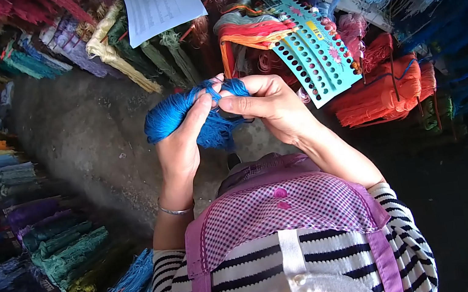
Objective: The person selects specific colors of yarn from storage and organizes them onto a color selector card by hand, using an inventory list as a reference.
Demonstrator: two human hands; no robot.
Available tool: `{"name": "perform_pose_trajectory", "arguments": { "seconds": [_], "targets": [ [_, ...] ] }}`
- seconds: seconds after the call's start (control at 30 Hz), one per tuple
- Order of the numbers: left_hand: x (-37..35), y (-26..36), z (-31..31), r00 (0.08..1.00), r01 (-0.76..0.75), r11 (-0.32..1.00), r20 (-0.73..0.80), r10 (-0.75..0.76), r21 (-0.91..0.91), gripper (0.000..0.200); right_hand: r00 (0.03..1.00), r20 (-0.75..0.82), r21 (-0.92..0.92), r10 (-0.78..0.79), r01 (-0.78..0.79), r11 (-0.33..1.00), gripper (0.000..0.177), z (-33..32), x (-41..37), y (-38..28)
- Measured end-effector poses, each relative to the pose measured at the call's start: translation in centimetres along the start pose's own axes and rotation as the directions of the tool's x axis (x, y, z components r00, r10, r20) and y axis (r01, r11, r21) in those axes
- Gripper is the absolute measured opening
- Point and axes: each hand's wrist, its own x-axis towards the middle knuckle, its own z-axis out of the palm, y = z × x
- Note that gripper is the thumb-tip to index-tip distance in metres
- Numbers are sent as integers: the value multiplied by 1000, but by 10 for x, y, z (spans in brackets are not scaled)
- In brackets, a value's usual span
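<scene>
Both my hands hold a thick hank of blue thread (168,115) in front of my chest. The hank bulges out to the left, and its loose strands hang below my fingers. My left hand (186,138) wraps round the hank, thumb pointing up along it. At the right end, my right hand (267,106) pinches the blue strands between thumb and fingers. A narrow blue loop crosses between the fingertips of the two hands. How the strands are tied there is partly hidden by my fingers.
Beyond my right hand lies a turquoise punched card (317,51) with red and orange threads (255,34) through its holes. A printed sheet (162,6) rests on hanks at the back. Orange bundles (382,90) sit at right; green hanks (72,253) line the left. Grey floor (82,128) shows between.
</scene>
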Motion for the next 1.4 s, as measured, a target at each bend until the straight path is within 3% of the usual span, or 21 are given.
{"name": "perform_pose_trajectory", "arguments": {
  "seconds": [0.27, 0.33, 0.43, 0.5, 0.53, 0.57, 0.7, 0.77, 0.93, 1.07, 1.27, 1.33, 1.4],
  "targets": [
    [-2, 5, 2, 998, 10, 1000, -58, -10, -10, 16, 999, -11, 38, -39, 40, 998, 17, 3, -4, -2],
    [-2, 5, -1, 997, 19, 1000, -69, -19, -14, 16, 996, -34, 123, -86, 89, 988, 18, 6, -2, 0],
    [-1, 7, -5, 993, 113, 992, -26, -114, -49, 30, 995, 63, 218, -82, 67, 974, 21, -11, 8, 0],
    [0, 12, 5, 968, 248, 927, 29, -250, -281, 53, 997, 63, 244, -53, 36, 969, 25, -9, 7, -1],
    [1, 8, -1, 966, 257, 948, 92, -243, -186, 69, 995, 87, 139, -50, 38, 990, 25, -6, 8, -1],
    [0, 5, -1, 965, 259, 948, 95, -245, -186, 69, 993, 111, 32, -43, 40, 999, 26, -2, 9, -2],
    [-3, -4, -3, 981, 107, 994, 165, -99, -36, 69, 993, 119, -53, 6, 0, 999, 20, 0, 7, 1],
    [-7, -7, -5, 978, -37, 981, 208, -3, 189, 68, 997, 77, -28, -13, 15, 999, 16, 2, 6, 0],
    [-2, 1, -3, 973, 98, 995, 210, -90, -25, 69, 998, 59, -31, -8, 10, 999, 15, 0, 3, -4],
    [0, 4, -2, 992, -51, 985, 118, 31, 168, 22, 997, 67, -38, -30, 33, 999, 18, -4, 2, -5],
    [4, 6, 1, 994, 104, 994, 27, -104, -20, 27, 998, 13, -23, -67, 67, 997, 18, 2, 5, -5],
    [3, 7, 3, 989, 146, 987, -8, -147, -63, 28, 989, 30, -214, -148, 151, 965, 17, 4, 7, -3],
    [3, 12, 6, 976, 219, 959, 49, -214, -179, 26, 994, 31, -215, -105, 110, 971, 17, -3, 8, -2]
  ]
}}
